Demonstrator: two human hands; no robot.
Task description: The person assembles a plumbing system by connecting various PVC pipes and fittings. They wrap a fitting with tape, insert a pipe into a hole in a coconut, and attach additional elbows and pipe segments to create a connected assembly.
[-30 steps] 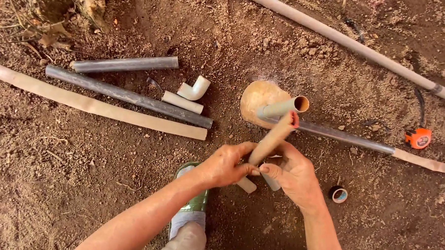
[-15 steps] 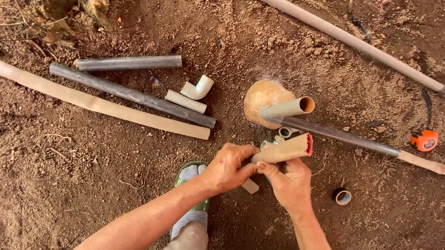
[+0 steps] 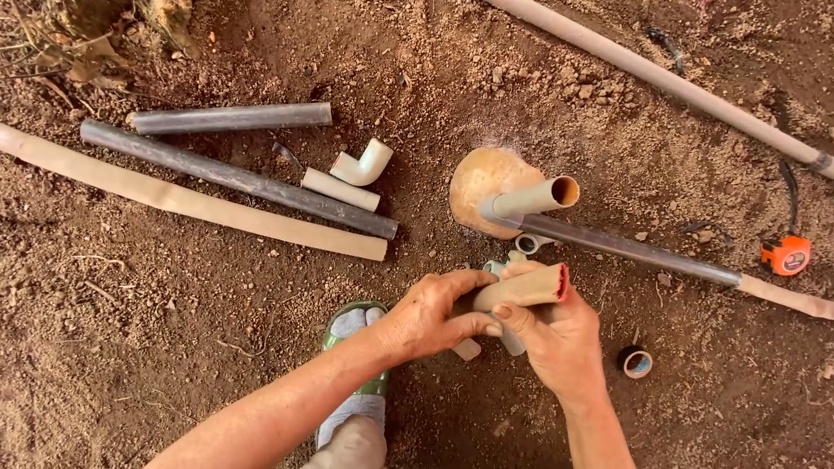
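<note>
At centre frame, the left hand (image 3: 434, 315) and right hand (image 3: 552, 333) both gripped a short pipe (image 3: 522, 289), apparently fitting it; aligning came next.

Your left hand (image 3: 431, 315) and right hand (image 3: 555, 336) meet on a short pipe (image 3: 521, 290) above the dirt (image 3: 115, 328). Just beyond them a gourd (image 3: 484, 181) sits with a tube (image 3: 536, 198) across it. Left of the gourd lie an elbow (image 3: 364, 164), two pipes (image 3: 233, 118) and a slat (image 3: 175, 195). A tape roll (image 3: 636, 362) lies right of your right hand, a tape measure (image 3: 786, 255) farther right. Your foot (image 3: 353, 375) is below your left hand.
</note>
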